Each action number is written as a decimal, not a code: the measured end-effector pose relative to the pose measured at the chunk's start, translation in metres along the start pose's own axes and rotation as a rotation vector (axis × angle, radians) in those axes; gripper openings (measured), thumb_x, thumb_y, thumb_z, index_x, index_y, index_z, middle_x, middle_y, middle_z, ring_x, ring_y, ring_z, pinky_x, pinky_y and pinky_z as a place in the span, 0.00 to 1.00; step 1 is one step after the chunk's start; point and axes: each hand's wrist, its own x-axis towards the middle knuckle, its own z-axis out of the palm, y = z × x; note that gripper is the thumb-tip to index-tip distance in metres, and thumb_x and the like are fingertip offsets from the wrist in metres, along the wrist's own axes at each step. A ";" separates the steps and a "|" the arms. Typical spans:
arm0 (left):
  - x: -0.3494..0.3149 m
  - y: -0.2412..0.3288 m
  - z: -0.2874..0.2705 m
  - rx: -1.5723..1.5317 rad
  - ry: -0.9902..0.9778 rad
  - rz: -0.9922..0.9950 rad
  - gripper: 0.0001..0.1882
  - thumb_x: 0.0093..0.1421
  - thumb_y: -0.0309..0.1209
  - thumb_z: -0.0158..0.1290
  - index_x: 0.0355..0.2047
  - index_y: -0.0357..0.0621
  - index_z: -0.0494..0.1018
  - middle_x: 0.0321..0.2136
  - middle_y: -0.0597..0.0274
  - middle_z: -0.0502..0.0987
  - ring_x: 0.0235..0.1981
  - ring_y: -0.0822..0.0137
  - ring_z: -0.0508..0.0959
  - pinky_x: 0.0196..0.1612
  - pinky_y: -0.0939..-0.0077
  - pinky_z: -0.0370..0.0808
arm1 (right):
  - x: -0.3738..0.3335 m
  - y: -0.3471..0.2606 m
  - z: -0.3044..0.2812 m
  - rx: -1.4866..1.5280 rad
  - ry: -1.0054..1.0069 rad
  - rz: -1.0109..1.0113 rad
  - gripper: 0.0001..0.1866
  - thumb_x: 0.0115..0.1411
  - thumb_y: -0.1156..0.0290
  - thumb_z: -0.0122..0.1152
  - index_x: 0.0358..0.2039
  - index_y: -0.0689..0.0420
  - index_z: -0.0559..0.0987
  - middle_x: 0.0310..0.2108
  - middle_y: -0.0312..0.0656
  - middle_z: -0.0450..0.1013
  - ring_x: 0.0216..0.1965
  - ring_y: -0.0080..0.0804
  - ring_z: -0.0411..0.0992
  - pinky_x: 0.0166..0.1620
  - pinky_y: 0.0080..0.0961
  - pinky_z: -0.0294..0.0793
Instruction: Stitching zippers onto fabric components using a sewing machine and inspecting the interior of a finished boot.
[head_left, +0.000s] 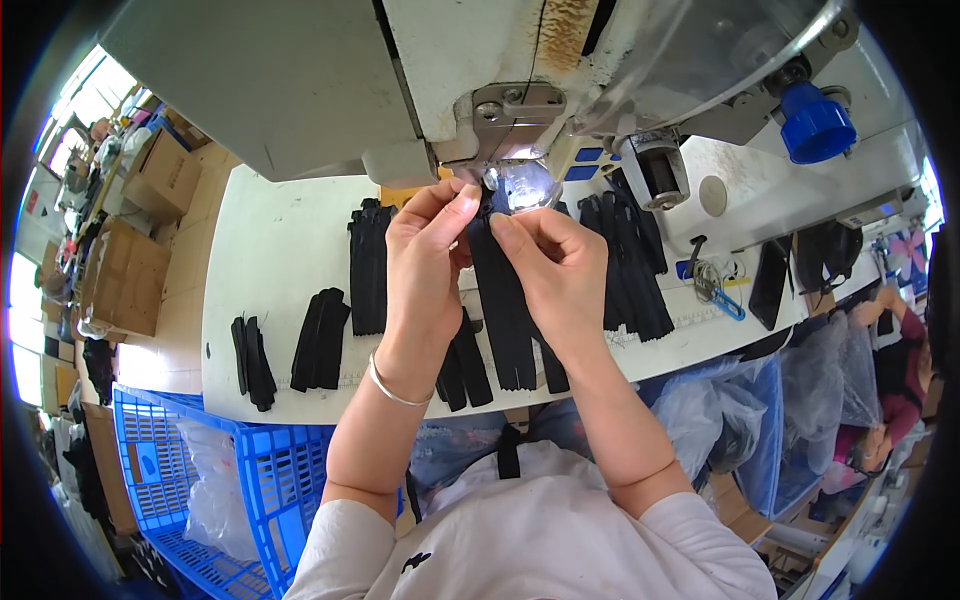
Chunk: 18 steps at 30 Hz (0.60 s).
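Both my hands meet at the needle area of a sewing machine (515,105), above the white table (280,235). A black zipper (505,310) hangs down from between them, its upper end pinched by my fingers near the lit presser foot. My left hand (430,225), closed, holds the zipper's top edge between thumb and forefinger. On the other side my right hand (555,270) is closed too, thumb pressed on the zipper tape. More black zippers (370,265) lie left of my left hand, and another bundle (635,265) lies beyond my right hand. The exact stitching point is hidden by my fingertips.
Smaller black bundles (322,340) lie at the table's left. Blue-handled snips (725,300) and a dark phone (769,284) are at the right. A blue crate (280,470) stands lower left, and a blue bin with plastic bags (765,440) lower right. A co-worker's arm (905,340) shows far right.
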 end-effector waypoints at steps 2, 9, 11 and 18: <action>0.000 -0.001 0.001 -0.018 0.005 0.000 0.05 0.57 0.31 0.57 0.32 0.47 0.74 0.24 0.77 0.71 0.20 0.83 0.63 0.25 0.87 0.59 | 0.000 -0.001 0.001 -0.012 0.016 0.000 0.10 0.56 0.69 0.64 0.25 0.64 0.78 0.15 0.30 0.67 0.19 0.11 0.60 0.22 0.15 0.58; -0.005 -0.006 0.007 -0.063 0.025 0.048 0.05 0.60 0.31 0.54 0.35 0.46 0.72 0.25 0.75 0.71 0.22 0.83 0.64 0.26 0.87 0.61 | 0.000 0.000 -0.001 -0.046 0.024 -0.003 0.10 0.56 0.69 0.64 0.26 0.64 0.78 0.15 0.32 0.69 0.19 0.12 0.61 0.22 0.15 0.59; -0.007 -0.008 0.007 -0.020 0.008 0.070 0.06 0.60 0.32 0.54 0.35 0.45 0.71 0.25 0.74 0.71 0.23 0.83 0.66 0.27 0.87 0.63 | -0.001 -0.001 -0.003 -0.075 0.025 -0.019 0.10 0.56 0.70 0.64 0.26 0.64 0.78 0.15 0.33 0.69 0.19 0.12 0.62 0.23 0.15 0.61; -0.036 -0.020 -0.008 0.298 0.021 0.223 0.08 0.57 0.27 0.59 0.26 0.38 0.71 0.19 0.74 0.71 0.21 0.85 0.66 0.24 0.90 0.62 | -0.046 0.009 -0.022 -0.029 -0.082 0.163 0.09 0.55 0.71 0.65 0.32 0.64 0.79 0.20 0.34 0.75 0.22 0.11 0.67 0.26 0.12 0.66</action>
